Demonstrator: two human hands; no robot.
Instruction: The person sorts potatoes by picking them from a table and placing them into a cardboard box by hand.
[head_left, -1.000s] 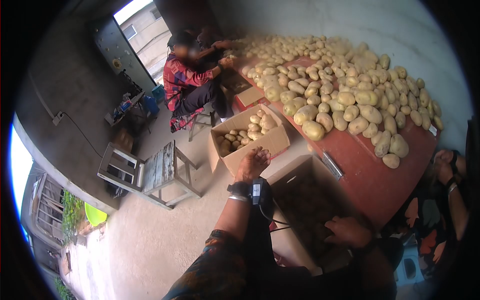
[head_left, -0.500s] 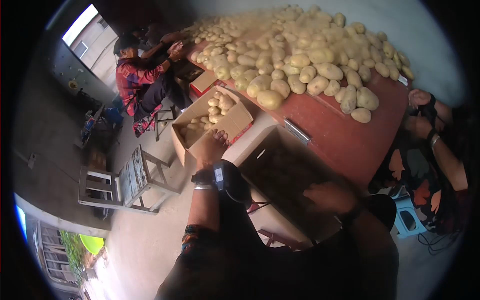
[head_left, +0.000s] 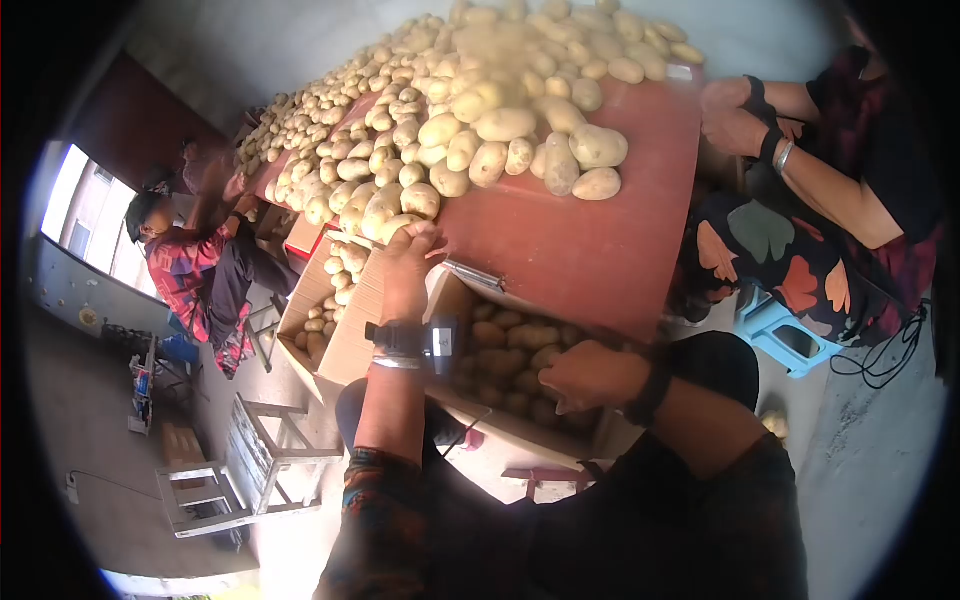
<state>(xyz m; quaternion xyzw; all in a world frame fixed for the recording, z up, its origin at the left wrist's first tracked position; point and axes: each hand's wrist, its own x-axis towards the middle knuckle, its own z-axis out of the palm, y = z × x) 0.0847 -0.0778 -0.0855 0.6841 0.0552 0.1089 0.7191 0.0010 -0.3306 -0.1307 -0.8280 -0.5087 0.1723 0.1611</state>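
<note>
My left hand (head_left: 408,268) reaches to the front edge of a large potato pile (head_left: 505,125) on a red-brown table. Its fingertips are at a potato (head_left: 400,227), with the thumb apart from the fingers; no firm grip shows. My right hand (head_left: 598,376) is low over an open cardboard box (head_left: 615,435) in front of me. Its fingers are curled downward, and their undersides are hidden. Several shaded potatoes (head_left: 500,362) fill the bottom of this box. A dark device with a white label (head_left: 443,342) is strapped at my left wrist.
Left of my box stands another cardboard box (head_left: 352,325) holding potatoes. A person in a red patterned top (head_left: 185,265) sits at far left. Another person's hands (head_left: 735,118) are at the table's right side. A wooden chair (head_left: 250,460) and a blue stool (head_left: 785,335) stand on the floor.
My left hand has moved from above the neighbouring box to the pile's front edge. My right hand stays over my box, its fingers now more curled. The view has turned toward the right.
</note>
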